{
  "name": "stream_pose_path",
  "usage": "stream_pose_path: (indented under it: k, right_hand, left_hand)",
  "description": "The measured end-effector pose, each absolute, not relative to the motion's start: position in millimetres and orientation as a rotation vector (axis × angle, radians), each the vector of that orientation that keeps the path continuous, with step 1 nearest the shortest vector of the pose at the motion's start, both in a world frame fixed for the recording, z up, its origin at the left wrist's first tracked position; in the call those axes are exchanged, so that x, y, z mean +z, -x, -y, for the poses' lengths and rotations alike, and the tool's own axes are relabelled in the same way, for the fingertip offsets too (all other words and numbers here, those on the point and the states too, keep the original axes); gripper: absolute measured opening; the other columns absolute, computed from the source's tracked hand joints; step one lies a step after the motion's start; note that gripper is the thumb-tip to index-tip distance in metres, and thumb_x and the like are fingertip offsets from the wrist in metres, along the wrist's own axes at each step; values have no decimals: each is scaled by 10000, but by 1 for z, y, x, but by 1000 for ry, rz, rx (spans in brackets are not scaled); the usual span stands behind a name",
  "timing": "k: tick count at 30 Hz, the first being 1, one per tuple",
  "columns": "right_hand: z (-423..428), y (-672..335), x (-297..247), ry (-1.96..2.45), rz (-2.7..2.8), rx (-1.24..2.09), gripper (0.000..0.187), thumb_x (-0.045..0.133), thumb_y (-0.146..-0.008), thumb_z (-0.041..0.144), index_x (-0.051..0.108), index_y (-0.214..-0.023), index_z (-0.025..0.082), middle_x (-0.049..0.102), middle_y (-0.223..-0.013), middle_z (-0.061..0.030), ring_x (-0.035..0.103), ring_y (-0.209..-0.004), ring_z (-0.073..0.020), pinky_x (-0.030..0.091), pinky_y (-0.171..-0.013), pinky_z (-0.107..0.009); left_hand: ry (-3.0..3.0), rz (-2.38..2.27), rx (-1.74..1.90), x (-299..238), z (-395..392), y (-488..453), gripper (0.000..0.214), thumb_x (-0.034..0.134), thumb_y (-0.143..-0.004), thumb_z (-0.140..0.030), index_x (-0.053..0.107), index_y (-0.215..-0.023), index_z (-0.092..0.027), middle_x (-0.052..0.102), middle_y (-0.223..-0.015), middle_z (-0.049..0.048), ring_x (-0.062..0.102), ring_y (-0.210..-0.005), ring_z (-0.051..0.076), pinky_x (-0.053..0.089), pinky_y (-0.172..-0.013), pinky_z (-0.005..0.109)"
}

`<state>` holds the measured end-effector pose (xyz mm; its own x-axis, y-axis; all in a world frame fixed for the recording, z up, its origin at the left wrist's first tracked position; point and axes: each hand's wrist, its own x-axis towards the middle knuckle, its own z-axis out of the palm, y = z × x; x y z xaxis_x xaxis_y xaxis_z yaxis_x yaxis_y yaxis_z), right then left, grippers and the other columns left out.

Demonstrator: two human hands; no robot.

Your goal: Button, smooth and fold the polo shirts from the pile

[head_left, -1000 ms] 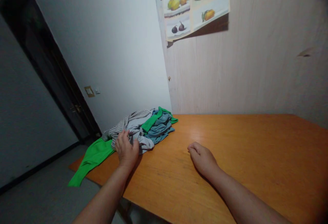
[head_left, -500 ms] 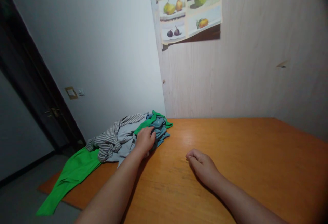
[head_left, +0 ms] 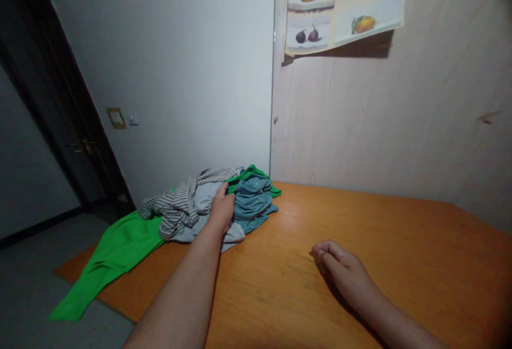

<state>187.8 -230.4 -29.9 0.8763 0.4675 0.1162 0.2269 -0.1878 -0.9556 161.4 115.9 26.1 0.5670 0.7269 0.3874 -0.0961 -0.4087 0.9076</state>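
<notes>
My left hand [head_left: 222,211] reaches onto a heap of clothes at the table's left edge. It touches a light grey garment [head_left: 203,200], with the index finger stretched out and the thumb apart; the other fingers are hidden. Just right of it lies a bunched teal garment [head_left: 254,202], with a green cloth [head_left: 252,171] behind it. On the heap's left is a black-and-white striped garment [head_left: 180,208]. My right hand [head_left: 342,269] rests on the wooden table [head_left: 276,285] with its fingers curled closed and nothing visible in them.
A bright green garment piece [head_left: 110,256] hangs off the table's left edge towards the grey floor. Walls stand behind the table, with a fruit poster [head_left: 346,8] on the right one. A dark door [head_left: 86,146] and wall switches [head_left: 117,118] are to the left.
My left hand has shifted left across the heap, from the green and teal cloth onto the grey garment. More teal cloth now shows. My right hand remains curled; the view has turned slightly left.
</notes>
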Motion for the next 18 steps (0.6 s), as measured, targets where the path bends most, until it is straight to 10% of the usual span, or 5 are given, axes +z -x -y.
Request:
stream_pose_path:
  k: [18]
  right_hand:
    - [109, -223, 13, 1880, 682, 56, 317, 474, -861, 455, 519, -638, 234, 540, -562, -2, 508, -519, -151, 385, -498, -265]
  left_hand:
    - [-1516, -441, 907, 37, -105, -157, 626, 517, -857, -204, 485, -1481, -194, 555, -1495, 113, 642, -1210, 223, 553, -907, 330]
